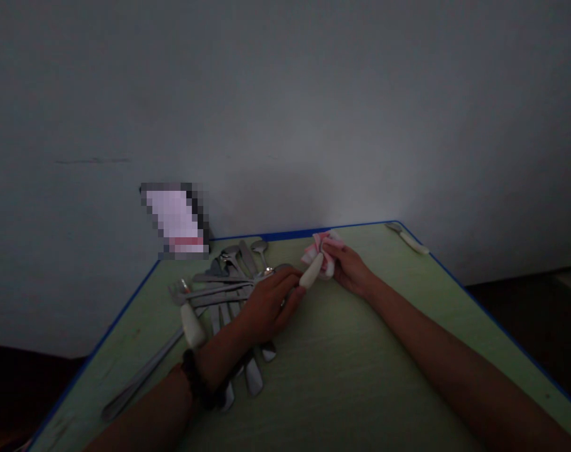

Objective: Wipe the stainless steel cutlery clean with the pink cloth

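Observation:
My left hand (273, 301) is closed on the end of a piece of cutlery with a white handle (311, 271). Its far end disappears into a pink and white cloth (331, 242), so I cannot tell whether it is a fork, spoon or knife. Fingers of my right hand (353, 269) pinch that cloth around it. Beneath and beside my left hand lies a loose pile of metal cutlery, with a fork (176, 293), a spoon (261, 246) and several knives (253, 376). Another white handle (192, 325) shows near my left wrist.
A white-handled utensil (413, 242) rests at the table's far right corner. A blurred-out device with a bright screen (174, 216) leans at the far left. The green table (342, 376) has a blue edge and meets a grey wall (285, 113).

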A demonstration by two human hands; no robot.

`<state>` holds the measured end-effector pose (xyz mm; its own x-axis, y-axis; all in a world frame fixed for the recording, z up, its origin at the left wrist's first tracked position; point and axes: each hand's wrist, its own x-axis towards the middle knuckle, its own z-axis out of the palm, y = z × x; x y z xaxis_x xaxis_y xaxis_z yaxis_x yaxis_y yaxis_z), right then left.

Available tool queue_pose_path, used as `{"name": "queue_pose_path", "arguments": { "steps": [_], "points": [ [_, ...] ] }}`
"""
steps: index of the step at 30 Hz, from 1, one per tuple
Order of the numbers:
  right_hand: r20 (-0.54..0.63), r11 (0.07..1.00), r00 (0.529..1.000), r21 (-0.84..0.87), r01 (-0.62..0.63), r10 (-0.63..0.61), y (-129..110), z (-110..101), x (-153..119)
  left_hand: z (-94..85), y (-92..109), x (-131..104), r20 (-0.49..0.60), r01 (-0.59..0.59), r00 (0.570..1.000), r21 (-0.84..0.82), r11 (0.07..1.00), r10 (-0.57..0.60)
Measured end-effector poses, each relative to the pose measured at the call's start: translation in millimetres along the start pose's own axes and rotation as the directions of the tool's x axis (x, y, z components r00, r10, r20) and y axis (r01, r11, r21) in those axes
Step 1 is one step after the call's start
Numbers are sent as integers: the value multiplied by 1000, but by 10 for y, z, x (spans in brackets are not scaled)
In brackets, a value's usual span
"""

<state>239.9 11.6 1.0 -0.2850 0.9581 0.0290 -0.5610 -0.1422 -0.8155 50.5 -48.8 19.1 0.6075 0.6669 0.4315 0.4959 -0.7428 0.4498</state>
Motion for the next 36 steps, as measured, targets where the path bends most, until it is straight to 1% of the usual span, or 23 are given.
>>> {"name": "queue_pose_path", "arguments": {
  "steps": [3,5,8,10,12,14,18,19,21,23,26,28,32,34,36],
  "points": [
    [-18,1000,1000,2,-2,2,6,-5,2,2,-6,1,-4,9,1000,-21,1000,-9],
    [-11,1000,1000,-4,17,-17,13,-8,6,10,-22,-6,-40,20,999,-42,999,-22],
    [-41,996,995,-25,91,-92,32,-19,19,31,-51,-21,-127,78,988,-75,994,-87],
    [-66,989,987,-50,142,-145,51,-28,25,43,-62,-24,-147,114,982,-59,992,-122],
    [-66,981,982,-88,172,-178,72,-34,23,52,-60,-17,-122,121,985,-12,993,-121],
    [-54,967,976,-157,200,-211,93,-34,12,58,-52,-4,-77,96,993,38,995,-93],
    [-42,889,961,-392,235,-273,117,-29,-15,67,-46,4,21,1,1000,93,996,-3],
    [-40,872,961,-432,230,-273,119,-28,-19,67,-47,0,42,-14,999,103,995,10],
    [-32,862,965,-457,219,-262,117,-27,-23,63,-48,-9,69,-23,998,126,992,14],
    [-14,870,969,-443,217,-248,115,-28,-23,52,-45,-16,100,-20,995,142,990,6],
    [31,890,981,-414,188,-193,115,-35,-22,30,-31,-18,135,-19,991,131,991,1],
    [14,908,987,-390,152,-159,116,-43,-20,19,-22,-17,128,-17,992,117,993,2],
    [-82,954,991,-291,78,-106,126,-63,-8,9,-10,-16,90,-13,996,107,994,3],
    [-87,968,993,-245,56,-79,130,-66,-2,2,-2,-17,71,-16,997,100,995,9],
    [-58,975,996,-216,47,-61,130,-62,-1,-10,7,-18,61,-23,998,85,996,18]
  ]
}}
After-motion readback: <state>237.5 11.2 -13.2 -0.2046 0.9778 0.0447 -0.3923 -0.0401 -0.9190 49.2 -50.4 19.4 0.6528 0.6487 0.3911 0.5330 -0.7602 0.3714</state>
